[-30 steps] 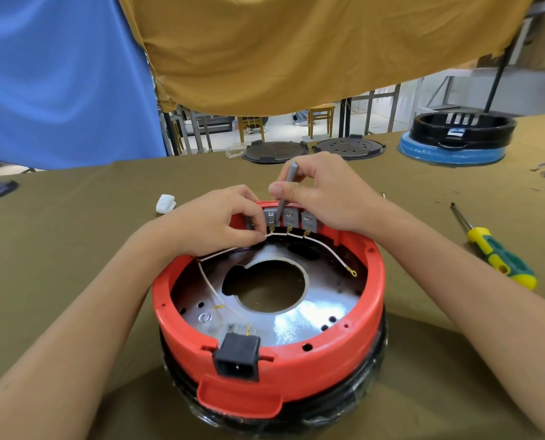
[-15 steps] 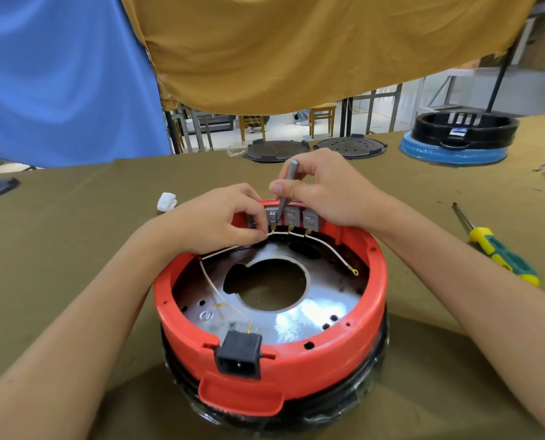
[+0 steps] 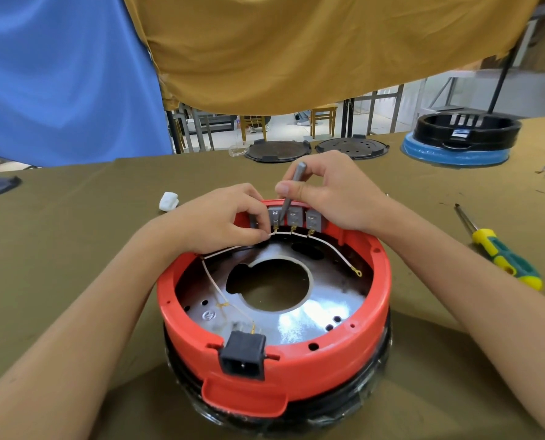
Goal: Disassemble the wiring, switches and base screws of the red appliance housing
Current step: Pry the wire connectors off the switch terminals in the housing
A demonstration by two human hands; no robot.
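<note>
The red appliance housing [image 3: 296, 373] sits upside down in front of me, its shiny metal plate [image 3: 312, 315] exposed. Grey switches [image 3: 296, 217] line its far inner wall, joined by a white wire [image 3: 334, 249] that ends in a ring terminal. A black power socket [image 3: 242, 355] sits in the near rim. My left hand [image 3: 214, 217] pinches the wire at the leftmost switch. My right hand [image 3: 334, 192] grips a thin grey metal tool [image 3: 291, 192], its tip down between the switches.
A yellow-green screwdriver [image 3: 499, 252] lies on the olive tablecloth to the right. A small white plastic part [image 3: 168, 201] lies to the left. Two black round lids [image 3: 277, 150] and a blue-black housing [image 3: 461, 141] stand at the far edge.
Almost nothing has moved; both hands stay at the switches, with the grey tool tilted slightly.
</note>
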